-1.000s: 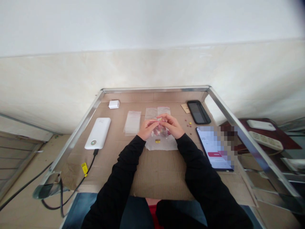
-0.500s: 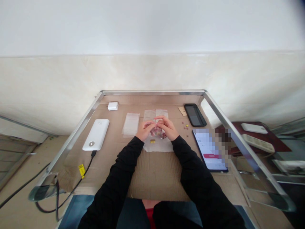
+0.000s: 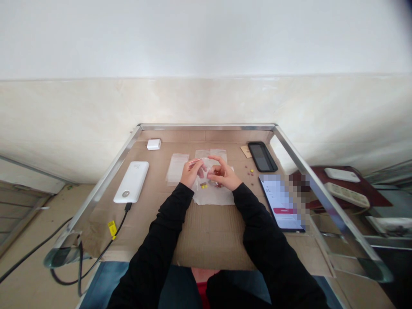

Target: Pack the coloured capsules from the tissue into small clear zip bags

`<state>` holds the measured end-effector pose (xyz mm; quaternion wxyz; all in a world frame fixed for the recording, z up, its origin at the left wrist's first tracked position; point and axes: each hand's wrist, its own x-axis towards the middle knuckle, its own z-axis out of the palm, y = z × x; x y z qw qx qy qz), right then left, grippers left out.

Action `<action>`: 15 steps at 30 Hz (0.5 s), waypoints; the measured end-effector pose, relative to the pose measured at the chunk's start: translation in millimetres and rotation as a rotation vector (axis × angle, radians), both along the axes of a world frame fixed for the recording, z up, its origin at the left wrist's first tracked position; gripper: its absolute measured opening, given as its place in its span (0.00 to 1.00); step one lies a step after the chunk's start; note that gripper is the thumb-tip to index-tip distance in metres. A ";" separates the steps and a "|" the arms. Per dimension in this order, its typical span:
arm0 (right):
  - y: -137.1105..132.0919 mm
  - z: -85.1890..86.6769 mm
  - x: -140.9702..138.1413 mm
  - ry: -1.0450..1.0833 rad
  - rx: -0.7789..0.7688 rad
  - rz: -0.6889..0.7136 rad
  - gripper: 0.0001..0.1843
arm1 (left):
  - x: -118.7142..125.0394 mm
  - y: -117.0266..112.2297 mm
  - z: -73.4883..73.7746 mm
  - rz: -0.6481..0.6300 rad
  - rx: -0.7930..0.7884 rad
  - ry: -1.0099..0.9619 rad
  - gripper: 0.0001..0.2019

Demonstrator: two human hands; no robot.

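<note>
My left hand [image 3: 192, 172] pinches the red-striped top edge of a small clear zip bag [image 3: 206, 164]. My right hand [image 3: 224, 175] curls around the bag's other side, its index fingertip at the top edge and its thumb lower down. Reddish-brown bits show under the right fingers; whether they lie inside the bag is unclear. Below the hands is a white sheet [image 3: 214, 198], with small yellow and brown pieces [image 3: 204, 186] on it. Two more clear bags [image 3: 219, 152] lie flat just behind the hands. A stack of clear bags [image 3: 175, 169] is left of my left hand.
Several small brown and yellow pieces [image 3: 251, 172] lie right of my right hand. Beyond are a black phone [image 3: 262, 156] and a lit tablet [image 3: 281, 206]. A white power bank [image 3: 131, 182] with a cable and a white charger [image 3: 153, 144] are at left. A metal rail [image 3: 206, 127] borders the cardboard surface.
The hands were close together at the bag's top; now their fingers have spread apart and the bag's top edge is raised. More yellow shows among the pieces on the sheet.
</note>
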<state>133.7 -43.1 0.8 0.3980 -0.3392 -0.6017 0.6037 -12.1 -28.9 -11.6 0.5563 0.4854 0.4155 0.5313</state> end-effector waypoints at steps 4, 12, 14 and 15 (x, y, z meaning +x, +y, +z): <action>3.3 -8.0 2.4 -0.072 0.044 0.003 0.35 | -4.0 4.1 0.3 0.124 0.066 0.053 0.16; 24.6 -24.0 24.8 -0.206 0.224 -0.551 0.19 | -12.8 3.8 1.9 0.367 0.293 0.496 0.16; 28.0 -26.0 30.3 -0.232 0.197 -0.621 0.19 | -17.6 4.0 2.8 0.419 0.341 0.623 0.14; 29.1 -26.9 32.0 -0.239 0.181 -0.640 0.20 | -20.0 4.2 3.2 0.445 0.365 0.700 0.13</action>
